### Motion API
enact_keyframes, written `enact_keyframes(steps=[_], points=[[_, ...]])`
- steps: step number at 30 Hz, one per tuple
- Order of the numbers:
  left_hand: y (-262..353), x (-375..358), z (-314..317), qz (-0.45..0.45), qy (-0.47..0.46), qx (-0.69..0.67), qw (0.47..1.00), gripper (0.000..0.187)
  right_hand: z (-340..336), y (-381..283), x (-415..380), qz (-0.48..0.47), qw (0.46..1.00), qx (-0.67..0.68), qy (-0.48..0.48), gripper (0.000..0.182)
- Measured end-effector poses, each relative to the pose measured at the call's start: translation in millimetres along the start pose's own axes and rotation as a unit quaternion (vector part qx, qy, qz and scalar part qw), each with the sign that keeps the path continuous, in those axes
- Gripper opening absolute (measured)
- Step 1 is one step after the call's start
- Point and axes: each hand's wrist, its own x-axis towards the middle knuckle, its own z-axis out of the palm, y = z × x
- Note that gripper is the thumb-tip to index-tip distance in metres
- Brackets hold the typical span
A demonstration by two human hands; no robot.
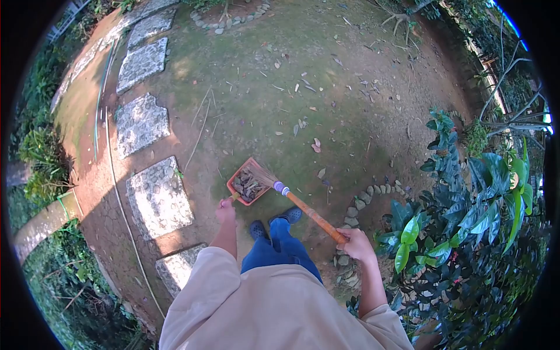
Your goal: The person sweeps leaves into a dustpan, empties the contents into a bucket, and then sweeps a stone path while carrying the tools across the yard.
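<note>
My left hand (226,211) is closed round the short yellowish handle of an orange dustpan (232,182). Dry brown leaves (248,185) are heaped in the pan. On the other side, my right hand (357,244) grips the end of a broom (315,217) with a brown wooden handle and a purple-and-white binding. The broom's bristles (266,177) reach over the right rim of the pan and overlap the leaves in this view. Both tools are in front of my feet, which wear dark clogs (285,215).
Stone paving slabs (158,195) run along the left, beside a long thin pole (119,207). Scattered leaves (316,145) lie on the mossy ground ahead. A border of small stones (360,204) and leafy shrubs (443,245) stand close on my right.
</note>
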Motion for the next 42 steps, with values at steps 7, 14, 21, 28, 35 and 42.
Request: enact_keyframes(steps=[7,14,21,28,35,42], points=[[-10,8,-4,0.047,0.036,0.012,0.998,0.050,-5,1,-36,0.003,0.999,0.012,0.047,0.060],[-1,11,-18,0.050,0.026,-0.001,0.998,0.047,1,1,-24,0.013,0.995,0.066,0.077,0.062],[35,-7,-16,0.075,0.046,0.014,0.996,0.034,13,2,2,-0.056,0.988,0.019,0.144,0.064],[49,11,24,0.075,0.012,-0.028,0.997,0.030,-11,-21,43,-0.020,0.990,0.027,0.140,0.065],[90,23,67,0.054,0.000,-0.029,0.998,0.046,-46,-37,98,-0.044,0.984,-0.001,0.173,0.061],[123,38,108,0.048,0.009,0.012,0.999,0.046,-67,-62,162,-0.042,0.984,-0.026,0.169,0.059]])
